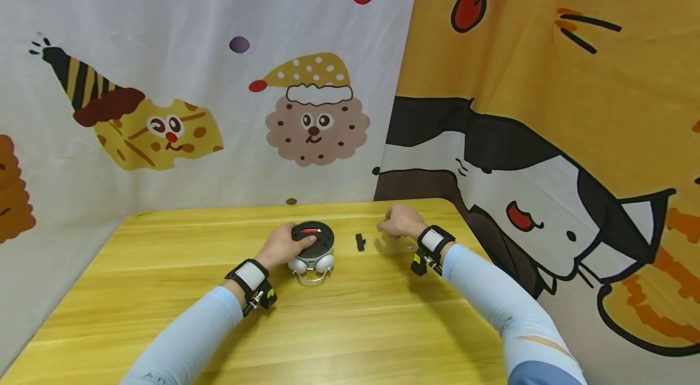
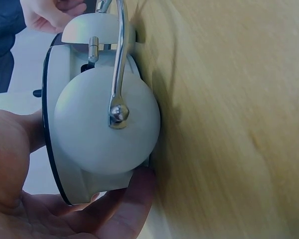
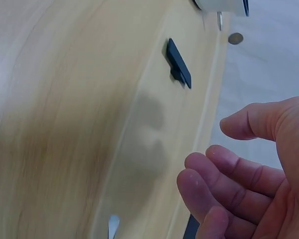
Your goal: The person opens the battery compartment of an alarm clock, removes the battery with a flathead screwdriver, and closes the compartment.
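A white twin-bell alarm clock (image 1: 312,245) lies with its black back (image 1: 322,233) facing up and its bells and wire handle toward me. In the recess of the back sits a red battery (image 1: 311,230). My left hand (image 1: 285,245) grips the clock's left side, thumb on the back and fingers round the white body (image 2: 114,124). Farther right, my right hand (image 1: 401,221) hovers above the table with nothing between its loosely bent fingers (image 3: 254,184). Between the clock and that hand lies a small black battery cover (image 1: 360,242).
A thin light-coloured tool tip (image 3: 113,226) lies on the wooden table (image 1: 246,336) below the right hand, partly hidden by the right wrist in the head view. A curtain with cartoon prints (image 1: 191,190) hangs right behind the table's far edge.
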`<control>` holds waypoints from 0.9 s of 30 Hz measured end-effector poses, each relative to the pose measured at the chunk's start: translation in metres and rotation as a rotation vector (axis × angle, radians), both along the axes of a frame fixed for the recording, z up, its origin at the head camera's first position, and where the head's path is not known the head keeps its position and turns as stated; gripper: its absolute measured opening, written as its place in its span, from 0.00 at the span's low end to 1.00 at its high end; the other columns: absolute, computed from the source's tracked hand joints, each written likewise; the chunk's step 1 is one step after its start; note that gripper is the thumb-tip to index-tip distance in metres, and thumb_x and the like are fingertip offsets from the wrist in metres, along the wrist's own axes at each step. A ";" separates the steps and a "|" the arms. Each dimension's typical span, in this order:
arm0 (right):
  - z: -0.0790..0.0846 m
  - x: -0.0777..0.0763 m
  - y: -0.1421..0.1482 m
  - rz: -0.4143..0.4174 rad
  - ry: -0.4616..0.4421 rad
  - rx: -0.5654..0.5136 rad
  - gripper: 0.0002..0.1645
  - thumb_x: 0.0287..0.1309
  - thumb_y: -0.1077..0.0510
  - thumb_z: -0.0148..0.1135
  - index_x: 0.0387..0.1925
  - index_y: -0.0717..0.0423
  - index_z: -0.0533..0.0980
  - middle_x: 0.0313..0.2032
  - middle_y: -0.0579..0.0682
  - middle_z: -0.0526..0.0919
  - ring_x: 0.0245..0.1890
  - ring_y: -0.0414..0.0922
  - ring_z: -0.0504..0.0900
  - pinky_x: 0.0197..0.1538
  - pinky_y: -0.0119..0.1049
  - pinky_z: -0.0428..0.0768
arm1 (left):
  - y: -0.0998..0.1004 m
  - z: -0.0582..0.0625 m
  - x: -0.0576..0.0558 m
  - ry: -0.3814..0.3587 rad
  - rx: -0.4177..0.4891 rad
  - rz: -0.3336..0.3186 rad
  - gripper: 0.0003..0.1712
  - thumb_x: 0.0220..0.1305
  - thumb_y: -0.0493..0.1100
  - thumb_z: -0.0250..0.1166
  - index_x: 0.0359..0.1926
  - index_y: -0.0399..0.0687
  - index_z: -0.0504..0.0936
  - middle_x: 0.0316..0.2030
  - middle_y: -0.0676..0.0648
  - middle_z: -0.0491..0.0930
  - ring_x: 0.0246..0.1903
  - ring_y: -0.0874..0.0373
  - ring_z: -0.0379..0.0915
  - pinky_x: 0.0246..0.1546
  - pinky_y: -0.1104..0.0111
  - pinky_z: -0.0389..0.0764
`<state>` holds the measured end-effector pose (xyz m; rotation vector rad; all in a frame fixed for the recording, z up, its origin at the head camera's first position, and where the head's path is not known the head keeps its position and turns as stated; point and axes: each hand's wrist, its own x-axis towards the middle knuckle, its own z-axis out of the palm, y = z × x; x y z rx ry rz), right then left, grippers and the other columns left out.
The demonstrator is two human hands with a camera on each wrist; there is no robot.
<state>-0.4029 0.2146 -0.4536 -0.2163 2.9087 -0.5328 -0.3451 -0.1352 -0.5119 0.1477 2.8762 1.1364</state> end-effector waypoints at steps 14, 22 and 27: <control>0.011 0.004 0.035 -0.039 0.017 0.026 0.31 0.70 0.45 0.70 0.11 0.44 0.74 0.22 0.53 0.91 0.30 0.56 0.94 0.20 0.31 0.65 | -0.006 -0.019 -0.014 0.012 -0.003 -0.008 0.54 0.74 0.75 0.69 0.76 0.33 0.76 0.65 0.30 0.86 0.62 0.35 0.86 0.58 0.46 0.89; 0.011 0.005 0.052 -0.072 0.031 0.092 0.29 0.69 0.45 0.70 0.11 0.46 0.77 0.24 0.55 0.92 0.25 0.53 0.90 0.20 0.31 0.62 | 0.001 0.011 0.011 -0.002 0.030 -0.006 0.51 0.77 0.69 0.69 0.76 0.28 0.74 0.67 0.26 0.84 0.65 0.31 0.84 0.65 0.44 0.86; 0.010 0.003 0.063 -0.085 0.034 0.106 0.29 0.69 0.44 0.69 0.11 0.47 0.78 0.17 0.50 0.86 0.17 0.46 0.81 0.20 0.31 0.61 | 0.004 0.018 0.015 -0.018 0.033 0.001 0.49 0.78 0.65 0.70 0.77 0.28 0.73 0.69 0.26 0.82 0.67 0.31 0.83 0.68 0.42 0.85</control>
